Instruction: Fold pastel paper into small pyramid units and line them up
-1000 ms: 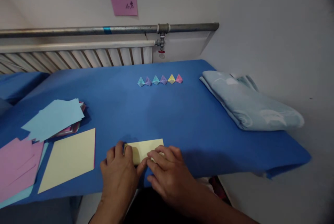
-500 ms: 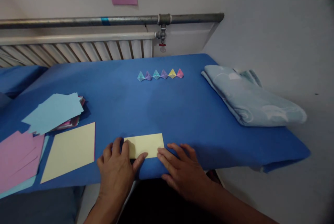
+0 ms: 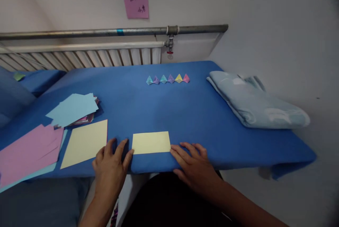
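A pale yellow sheet of paper (image 3: 151,142), folded into a rectangle, lies flat near the front edge of the blue-covered surface (image 3: 159,114). My left hand (image 3: 111,161) is at its left end, fingers spread, the thumb tip at the lower left corner. At the opposite end rests my right hand (image 3: 194,163), open, with its fingertips at the lower right corner. Just left of my left hand lies a larger pale yellow sheet (image 3: 86,144), with a thin pink edge showing along its right side.
Pink sheets (image 3: 31,149) and a stack topped with light blue sheets (image 3: 75,108) lie at the left. Several small folded paper shapes (image 3: 171,78) stand in a row at the back. A folded light blue blanket (image 3: 256,101) lies right; a radiator (image 3: 113,57) is behind.
My left hand has slid left off the folded yellow paper to its corner. My right hand stays at the right end. The whole view has shifted somewhat.
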The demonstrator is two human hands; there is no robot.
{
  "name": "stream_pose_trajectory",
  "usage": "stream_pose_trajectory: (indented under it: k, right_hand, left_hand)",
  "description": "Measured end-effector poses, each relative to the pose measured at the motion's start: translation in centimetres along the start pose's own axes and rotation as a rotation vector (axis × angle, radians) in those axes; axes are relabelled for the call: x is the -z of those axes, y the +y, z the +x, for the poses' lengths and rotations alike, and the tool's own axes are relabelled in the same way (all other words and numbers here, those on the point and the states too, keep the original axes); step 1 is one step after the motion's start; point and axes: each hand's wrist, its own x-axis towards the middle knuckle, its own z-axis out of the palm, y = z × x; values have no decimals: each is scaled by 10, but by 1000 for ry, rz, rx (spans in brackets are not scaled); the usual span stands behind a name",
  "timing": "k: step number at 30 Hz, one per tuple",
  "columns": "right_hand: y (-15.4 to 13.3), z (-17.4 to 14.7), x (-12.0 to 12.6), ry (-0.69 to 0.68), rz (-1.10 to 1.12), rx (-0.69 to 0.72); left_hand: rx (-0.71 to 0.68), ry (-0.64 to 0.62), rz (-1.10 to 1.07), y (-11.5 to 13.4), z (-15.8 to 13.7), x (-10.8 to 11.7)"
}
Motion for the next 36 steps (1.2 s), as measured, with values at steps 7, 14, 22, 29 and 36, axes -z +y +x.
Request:
stream_pose_trajectory:
  k: [7,14,22,29,36]
  right_hand:
    - [-7,-1,-2,-5,-66,-6]
    - [-13,-3,2,-22,-86,-30]
    - [-15,26,23,-23,68,-61]
    - [-2,73,9,-55,156,28]
    - [-23,22,13,-43,261,49]
  left_hand:
    - [-599,42,-291,67,-20,-8]
    - [-488,107,-223,39,-39,-31]
    - [-347,160,-262,7,-38,-29]
    - [-414,203,-345,14,-29,-17]
    - [-565,106,-445,14,-38,-13]
